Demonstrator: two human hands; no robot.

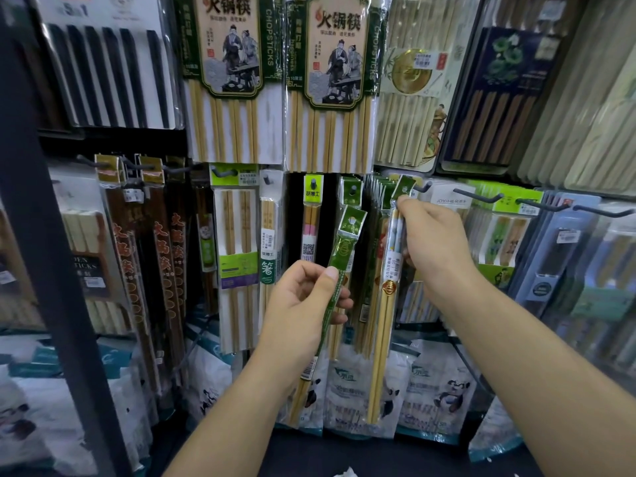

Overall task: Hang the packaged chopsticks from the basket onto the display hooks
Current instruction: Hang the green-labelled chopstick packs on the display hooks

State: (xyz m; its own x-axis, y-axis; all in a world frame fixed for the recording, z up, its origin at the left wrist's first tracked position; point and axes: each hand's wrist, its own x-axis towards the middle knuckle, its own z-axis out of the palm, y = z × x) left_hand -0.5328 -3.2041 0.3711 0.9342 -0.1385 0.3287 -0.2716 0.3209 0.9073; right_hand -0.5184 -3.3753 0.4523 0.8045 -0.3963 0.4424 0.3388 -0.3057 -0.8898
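My left hand (pixel 303 297) pinches a slim green chopstick pack (pixel 339 266), tilted with its header up and to the right, in front of the display. My right hand (pixel 433 242) grips a second slim pack (pixel 387 304) near its top; its green header (pixel 403 187) sits at the tip of a dark hook (pixel 422 188). Several matching green-header packs (pixel 377 201) hang just left of it. Whether the header hole is over the hook cannot be made out. The basket is out of view.
Large bamboo chopstick packs (pixel 229 80) hang above. Dark-sleeved packs (pixel 151 253) hang at left behind a black shelf post (pixel 41 235). Bare hooks (pixel 481 197) jut out at right over boxed sets. Panda-printed bags (pixel 433 390) fill the row below.
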